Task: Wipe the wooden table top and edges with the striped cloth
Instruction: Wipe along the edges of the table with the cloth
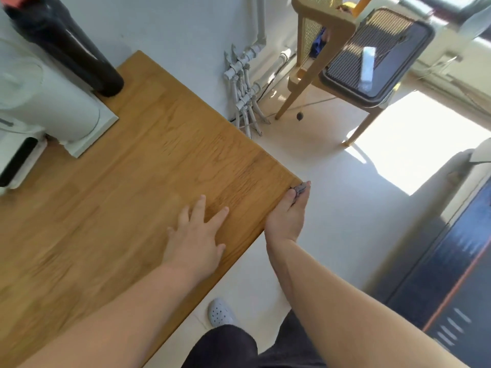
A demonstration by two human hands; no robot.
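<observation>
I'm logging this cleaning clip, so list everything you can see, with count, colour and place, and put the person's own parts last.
wooden table: one, honey brown, left and centre
white appliance: one, white, table's far left
dark cylinder: one, black, behind the appliance
pipes: a cluster, white, by the wall
chair: one, tan, top right
grille panel: one, dark, leaning on the chair
striped cloth: one, grey, mostly hidden, at the table's corner edge
shoe: one, pale, floor below
left hand: flat on the top
right hand: gripping the cloth at the edge

White appliance (45, 102), black cylinder (69, 43), wall pipes (243, 83), wooden chair (326, 49), grey clog (220, 312).
</observation>
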